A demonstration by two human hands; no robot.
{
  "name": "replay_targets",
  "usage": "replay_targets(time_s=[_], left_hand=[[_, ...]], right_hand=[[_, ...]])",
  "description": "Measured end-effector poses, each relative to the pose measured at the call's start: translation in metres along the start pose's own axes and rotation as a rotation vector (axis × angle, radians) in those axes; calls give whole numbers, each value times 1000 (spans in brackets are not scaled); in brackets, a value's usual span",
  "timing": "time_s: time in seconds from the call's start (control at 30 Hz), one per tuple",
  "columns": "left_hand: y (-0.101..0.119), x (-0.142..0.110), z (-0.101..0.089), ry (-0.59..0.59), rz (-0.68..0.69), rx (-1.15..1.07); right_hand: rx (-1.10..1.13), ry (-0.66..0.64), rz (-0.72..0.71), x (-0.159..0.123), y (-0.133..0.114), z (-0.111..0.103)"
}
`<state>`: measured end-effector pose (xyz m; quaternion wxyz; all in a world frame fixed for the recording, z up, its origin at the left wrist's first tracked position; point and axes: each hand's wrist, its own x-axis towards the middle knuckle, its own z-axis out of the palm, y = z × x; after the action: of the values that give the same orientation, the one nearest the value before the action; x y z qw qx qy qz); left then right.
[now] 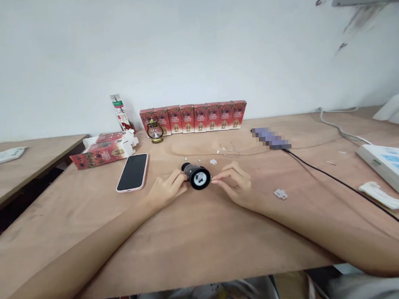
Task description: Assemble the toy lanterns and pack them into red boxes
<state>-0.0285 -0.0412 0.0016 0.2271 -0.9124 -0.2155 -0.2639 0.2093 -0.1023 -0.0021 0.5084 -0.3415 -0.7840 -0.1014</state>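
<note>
A small black cylinder part (196,175) with a white round face turned toward me sits low over the wooden table (206,240). My left hand (166,189) grips its left side with closed fingers. My right hand (234,181) pinches at its right edge, holding something tiny that I cannot make out. Small white and metal bits (214,161) lie just behind the hands. A white clip-like piece (280,194) rests to the right of my right hand.
A black phone (133,172) lies left of the hands. Behind it sit an open red box (100,152), a small lantern (155,130), a row of red boxes (193,117) and a tube (121,113). A black cable (342,186) crosses right, near a white device (392,168).
</note>
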Motion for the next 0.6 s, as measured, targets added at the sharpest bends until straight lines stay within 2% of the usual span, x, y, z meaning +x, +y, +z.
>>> replay_targets(time_s=[0.07,0.17,0.33,0.43,0.6], left_hand=[[6,2,0,50,47,37],[10,4,0,85,81,72],[10,4,-2,17,88,80],[9,4,-2,28,93,64],[8,2,-1,-13,29,21]], right_hand=[[-12,79,-36,0,-9,2],[-75,80,-14,1,-14,6],[-148,71,15,1,-11,10],[-154,50,-8,1,-10,10],[-133,-18,44,1,-13,5]])
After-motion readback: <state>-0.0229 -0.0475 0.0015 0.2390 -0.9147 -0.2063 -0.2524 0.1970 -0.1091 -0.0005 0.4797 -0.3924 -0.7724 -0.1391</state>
